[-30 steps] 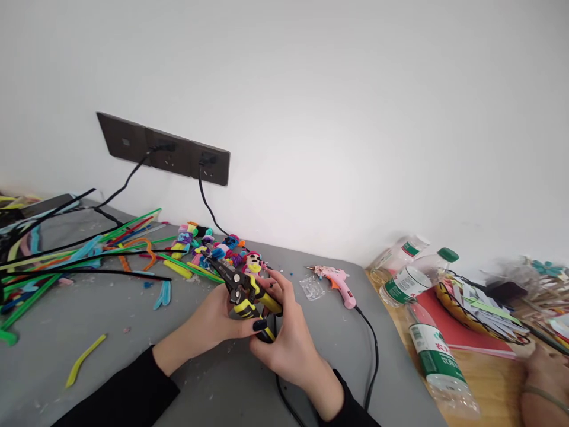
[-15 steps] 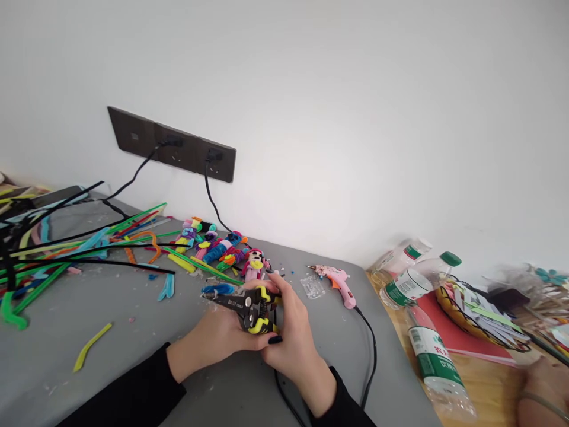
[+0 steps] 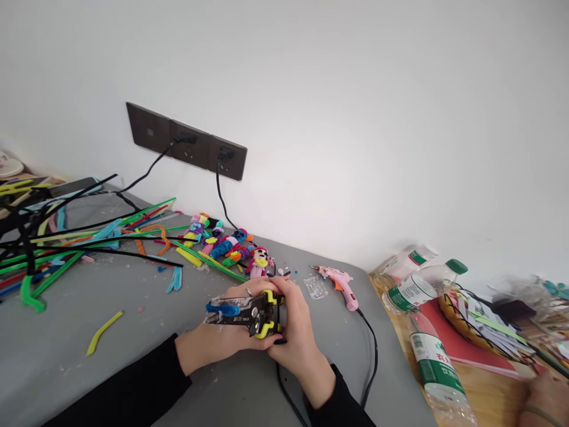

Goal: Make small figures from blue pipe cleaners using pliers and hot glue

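Both hands are closed around a pair of wire strippers (image 3: 249, 317) with black jaws and yellow-and-black handles. My right hand (image 3: 296, 338) grips the handle end. My left hand (image 3: 222, 344) wraps the tool from below and behind, its thumb along the near handle; some of its fingers are hidden. A short blue fuzzy pipe cleaner piece (image 3: 223, 309) lies at the jaws, pointing left. Just beyond the hands sits a small pink and red pipe cleaner figure (image 3: 258, 263), with several other colourful figures (image 3: 229, 243) to its left.
Many loose pipe cleaners (image 3: 89, 240) spread over the left of the grey table (image 3: 146, 332). A yellow piece (image 3: 103, 333) lies nearer. A pink glue gun (image 3: 340, 284) rests right of the hands. Plastic bottles (image 3: 438, 362), a basket of paper strips (image 3: 478, 323) and another person's hand (image 3: 544, 394) are farther right.
The wire strippers have turned from pointing up-left to nearly level, facing left, and the blue piece has come into view at the jaws. The view has shifted slightly left.
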A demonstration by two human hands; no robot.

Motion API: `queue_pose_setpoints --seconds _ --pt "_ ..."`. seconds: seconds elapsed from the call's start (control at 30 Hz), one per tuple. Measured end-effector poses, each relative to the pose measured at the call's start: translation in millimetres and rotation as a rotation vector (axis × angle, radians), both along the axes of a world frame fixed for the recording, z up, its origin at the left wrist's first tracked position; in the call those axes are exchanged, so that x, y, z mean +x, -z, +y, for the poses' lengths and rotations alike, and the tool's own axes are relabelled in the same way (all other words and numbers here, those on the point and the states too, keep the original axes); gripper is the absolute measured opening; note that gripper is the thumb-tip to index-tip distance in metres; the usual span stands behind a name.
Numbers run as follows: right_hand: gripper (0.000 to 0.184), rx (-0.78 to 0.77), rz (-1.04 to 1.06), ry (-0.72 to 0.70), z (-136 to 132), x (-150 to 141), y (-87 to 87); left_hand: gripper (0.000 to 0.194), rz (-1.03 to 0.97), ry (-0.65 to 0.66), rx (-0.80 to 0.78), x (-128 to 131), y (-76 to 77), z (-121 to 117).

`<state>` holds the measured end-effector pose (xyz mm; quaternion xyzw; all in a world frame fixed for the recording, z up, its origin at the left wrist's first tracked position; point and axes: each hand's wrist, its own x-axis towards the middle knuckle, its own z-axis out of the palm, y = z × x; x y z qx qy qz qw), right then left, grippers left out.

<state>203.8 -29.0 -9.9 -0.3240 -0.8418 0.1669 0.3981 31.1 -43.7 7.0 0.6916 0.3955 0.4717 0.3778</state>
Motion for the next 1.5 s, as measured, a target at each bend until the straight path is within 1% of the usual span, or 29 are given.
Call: queue_pose_setpoints --seconds 0.13,0.2,0.3,0.43,0.53,0.73,0.83,0.97,1.07,1.17,1.33,1.5 --pt "0.076 0.059 0.015 -0.033 1 0 -2.8 0.050 -0.035 0.003 0.039 -1 8.1 0" --pt "0.076 0.068 0.025 -0.044 1 0 -3.3 0.053 -0.011 0.009 0.057 -2 10.0 -1" --pt "0.077 0.075 0.038 -0.050 2 -1 -2.2 0.052 0.036 0.017 0.061 -4 8.1 -2" --pt "0.078 0.055 0.042 -0.048 2 -1 -0.1 0.048 0.026 0.023 0.053 -5 2.4 -3" --pt "0.079 0.061 0.042 -0.052 2 0 0.5 0.047 0.025 0.025 0.058 -4 1.3 -3" --pt "0.078 0.139 0.050 -0.027 2 -3 -0.4 0.045 0.031 -0.017 0.124 -3 9.3 -1" --pt "0.078 0.164 0.044 -0.017 2 -5 0.2 0.049 0.015 -0.034 0.142 -3 12.3 -1" --pt "0.079 0.132 0.048 -0.006 2 -4 4.5 0.051 0.039 -0.045 0.084 -1 7.3 -2" --pt "0.087 0.095 0.027 -0.014 2 0 7.1 0.052 0.052 -0.013 0.008 1 -0.7 -1" --pt "0.095 0.088 -0.001 -0.035 3 2 7.2 0.056 0.031 0.021 -0.010 1 -4.3 0" --pt "0.096 0.090 -0.004 -0.022 4 3 8.7 0.064 0.061 0.015 0.014 -1 1.8 1" --pt "0.097 0.064 0.001 -0.018 5 3 11.8 0.066 0.098 -0.019 0.054 -2 7.4 1"
